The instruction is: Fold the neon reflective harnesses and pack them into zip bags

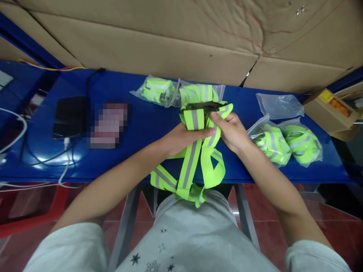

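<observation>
Both of my hands grip a neon yellow-green reflective vest [188, 162] made of straps with grey stripes. My left hand [194, 134] closes around its upper straps, thumb lying across the front. From the right, my right hand [231, 130] pinches another strap, close to a black strap part [208, 105] at the top. The lower straps hang in loops over the table's front edge, down to my lap. Just behind the vest lie two clear bags with folded vests, a left one [159, 90] and a right one [198, 92].
Two more bagged vests, one [272, 143] beside another [303, 141], lie at right on the blue table [144, 132]. Behind them are an empty plastic bag [280, 105] and a cardboard box [330, 111]. A black device [69, 117] with a white cable and a blurred-out item [109, 124] lie left.
</observation>
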Action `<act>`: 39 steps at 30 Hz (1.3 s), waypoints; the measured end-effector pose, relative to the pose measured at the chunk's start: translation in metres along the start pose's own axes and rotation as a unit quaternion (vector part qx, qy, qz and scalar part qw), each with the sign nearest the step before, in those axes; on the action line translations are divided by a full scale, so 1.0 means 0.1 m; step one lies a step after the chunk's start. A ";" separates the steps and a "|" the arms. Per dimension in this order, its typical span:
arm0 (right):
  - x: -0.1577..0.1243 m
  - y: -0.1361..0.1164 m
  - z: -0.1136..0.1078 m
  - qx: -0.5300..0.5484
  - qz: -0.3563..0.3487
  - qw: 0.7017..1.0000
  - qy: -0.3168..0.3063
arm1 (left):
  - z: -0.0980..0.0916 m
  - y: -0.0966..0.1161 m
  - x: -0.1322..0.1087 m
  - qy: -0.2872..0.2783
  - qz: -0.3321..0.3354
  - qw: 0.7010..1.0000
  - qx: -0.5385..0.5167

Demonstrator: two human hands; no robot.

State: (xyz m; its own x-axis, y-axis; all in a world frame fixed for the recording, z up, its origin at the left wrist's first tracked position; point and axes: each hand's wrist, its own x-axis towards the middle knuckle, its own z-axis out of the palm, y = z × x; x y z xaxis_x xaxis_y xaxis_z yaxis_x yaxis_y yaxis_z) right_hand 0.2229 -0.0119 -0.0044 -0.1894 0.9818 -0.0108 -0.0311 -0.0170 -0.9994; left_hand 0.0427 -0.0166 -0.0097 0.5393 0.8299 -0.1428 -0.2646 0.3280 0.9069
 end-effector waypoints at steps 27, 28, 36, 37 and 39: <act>0.05 0.01 -0.11 -0.163 -0.089 0.978 0.094 | -0.06 0.06 -0.02 -0.014 -0.060 0.998 0.027; 0.05 0.04 -0.11 -0.204 -0.138 0.965 0.094 | -0.06 0.08 -0.03 -0.035 -0.062 0.997 0.016; 0.09 -0.01 -0.19 -0.121 -0.048 0.991 -0.012 | -0.13 0.19 -0.02 -0.099 -0.115 0.987 0.053; 0.09 -0.03 -0.21 -0.096 -0.036 0.995 -0.005 | -0.13 0.18 -0.02 -0.102 -0.123 0.985 0.064; 0.08 -0.07 -0.24 -0.058 -0.020 0.998 0.014 | -0.14 0.16 -0.02 -0.107 -0.129 0.982 0.083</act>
State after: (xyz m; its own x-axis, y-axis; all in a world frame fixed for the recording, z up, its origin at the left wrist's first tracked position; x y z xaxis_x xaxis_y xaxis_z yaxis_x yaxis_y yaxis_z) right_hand 0.2446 0.0005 0.0013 -0.1637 0.9861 0.0300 0.0766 0.0430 -0.9961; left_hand 0.0260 -0.0063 -0.0002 0.7323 0.6081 -0.3064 0.0282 0.4225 0.9059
